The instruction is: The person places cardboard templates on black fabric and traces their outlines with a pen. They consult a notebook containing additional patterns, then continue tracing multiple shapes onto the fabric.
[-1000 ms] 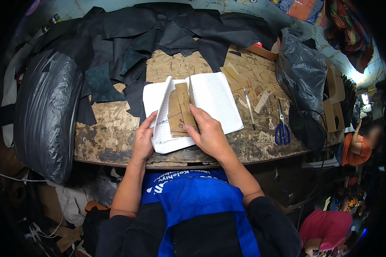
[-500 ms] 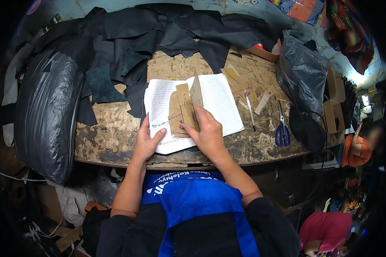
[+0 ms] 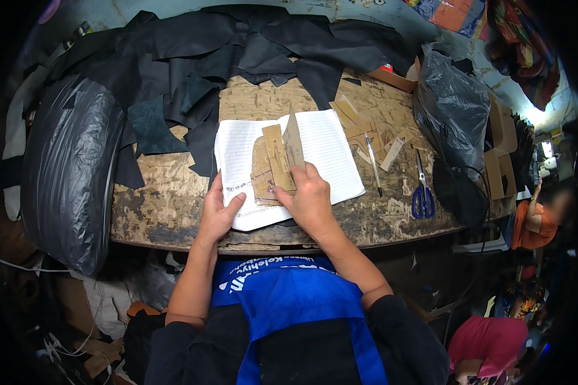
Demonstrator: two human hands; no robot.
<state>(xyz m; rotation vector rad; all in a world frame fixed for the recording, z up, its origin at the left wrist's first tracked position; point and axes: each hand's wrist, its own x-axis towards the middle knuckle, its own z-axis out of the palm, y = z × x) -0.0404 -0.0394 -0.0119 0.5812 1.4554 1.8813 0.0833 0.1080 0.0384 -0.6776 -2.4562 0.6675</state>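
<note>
Cards (image 3: 277, 154): right hand (image 3: 309, 199) pinches; sorting, I judge; next needs steady separation
Notebook (image 3: 332, 157): left hand (image 3: 218, 213) there, grip I can't tell

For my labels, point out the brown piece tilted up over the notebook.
The rightmost brown piece on the notebook, raised at the right hand; the others there lie flatter.

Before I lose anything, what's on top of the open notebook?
Brown card pieces, mostly over the left page, some held by the right hand; the left hand touches that page too. The page beneath the pieces is covered.
</note>
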